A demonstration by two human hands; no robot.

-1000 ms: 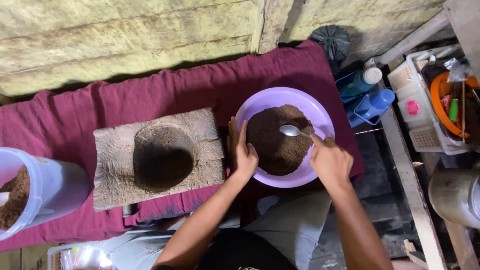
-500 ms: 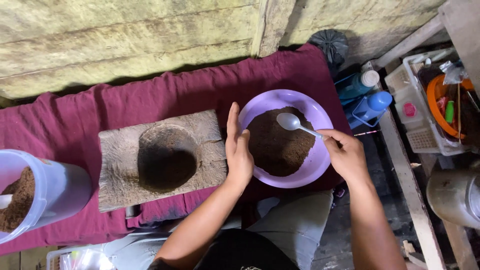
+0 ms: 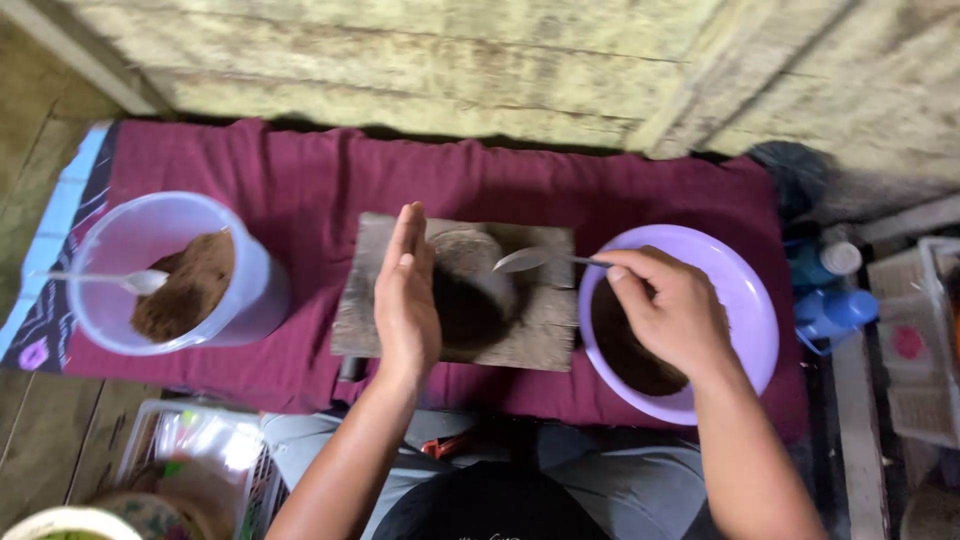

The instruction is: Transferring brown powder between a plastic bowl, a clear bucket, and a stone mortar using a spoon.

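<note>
My right hand (image 3: 668, 312) grips a metal spoon (image 3: 530, 261) by its handle, the bowl of the spoon hanging over the round hollow of a weathered wooden block (image 3: 545, 335). My left hand (image 3: 406, 297) stands edge-on with fingers straight and together, over the block's left side; contact with the wood cannot be told. A purple plastic bowl (image 3: 745, 300) with dark brown powder sits to the right, partly under my right hand. All of it rests on a maroon cloth (image 3: 300, 180).
At the left stands a clear plastic tub (image 3: 135, 240) holding brown powder and a second spoon (image 3: 130, 280). Blue bottles (image 3: 835, 310) and a white basket (image 3: 920, 350) crowd the right edge. A wooden wall (image 3: 450, 60) runs behind the cloth. A plastic crate (image 3: 210, 450) sits below left.
My right hand carried the spoon left from the purple bowl to above the block's hollow. My left hand left the bowl's rim for the block's left side. The camera view swung left.
</note>
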